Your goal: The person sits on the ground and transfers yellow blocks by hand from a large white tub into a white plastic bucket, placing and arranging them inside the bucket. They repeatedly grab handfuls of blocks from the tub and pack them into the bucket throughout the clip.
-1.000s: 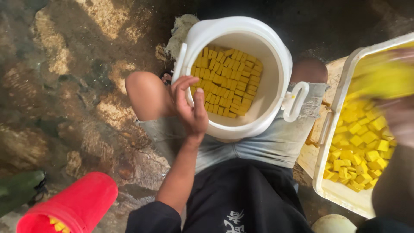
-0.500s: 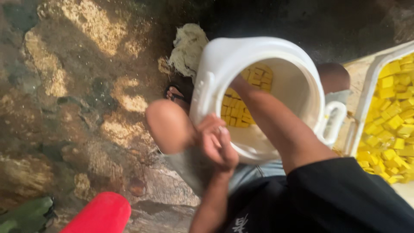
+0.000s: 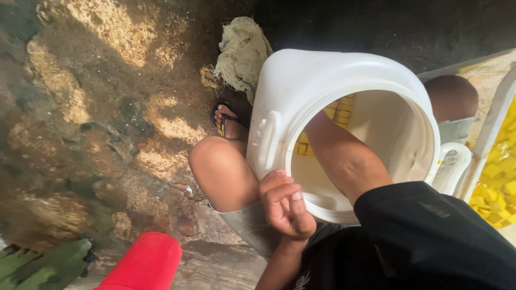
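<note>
Two hands work at a white bucket (image 3: pixel 322 80) that is tipped toward the person and rests between the knees. The left hand (image 3: pixel 285 207) curls its fingers over the near rim of the bucket, gripping it beside a moulded lug. The right arm (image 3: pixel 346 156) reaches deep into the bucket; its hand is hidden inside, so whether it is wide or closed cannot be told. Yellow cubes (image 3: pixel 336 115) lie at the bottom of the bucket, past the arm. Right of the bucket stands a white tray (image 3: pixel 492 129) with more yellow pieces. Behind the bucket lies a pale rag (image 3: pixel 242 51), and just left of it a foot in a sandal (image 3: pixel 228 121). Below and left of the bucket sits a red container (image 3: pixel 145 263) on the rough ground.
</note>
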Demonstrator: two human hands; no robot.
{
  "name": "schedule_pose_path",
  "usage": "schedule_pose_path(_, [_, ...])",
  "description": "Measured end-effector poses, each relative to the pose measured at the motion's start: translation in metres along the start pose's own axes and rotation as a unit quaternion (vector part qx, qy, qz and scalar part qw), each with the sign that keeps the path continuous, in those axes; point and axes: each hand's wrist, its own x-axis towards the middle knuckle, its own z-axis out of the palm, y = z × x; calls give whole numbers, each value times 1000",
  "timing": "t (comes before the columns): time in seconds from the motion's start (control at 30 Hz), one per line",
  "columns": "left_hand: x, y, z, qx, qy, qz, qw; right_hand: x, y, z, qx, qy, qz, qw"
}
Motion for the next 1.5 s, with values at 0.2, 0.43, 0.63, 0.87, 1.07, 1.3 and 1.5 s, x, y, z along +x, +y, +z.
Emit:
schedule_pose_path(0.2, [-7,-3,0,-3,11,-21,1000,5,-18,-1,11,13,-23,1000])
schedule_pose_path(0.43, [-10,-9,-5,7,6,-5,1000,3,-25,-11,40,27,-27,999])
schedule_pose_path(0.63, [-12,-12,-5,27,6,-8,1000,5,-22,-18,59,34,-33,997])
schedule_pose_path(0.87, [-9,-14,-3,18,8,-4,1000,13,-9,-21,75,43,-43,995])
schedule_pose_path(1.07, [-5,-16,0,7,7,-10,1000,18,8,-21,76,36,-38,996])
schedule_pose_path(1.3, [-4,-17,1,3,12,-26,1000,9,26,-6,74,27,-25,997])
schedule_pose_path(1.5, [-4,-18,2,-11,22,-29,999,7,25,-9,72,27,-25,997])
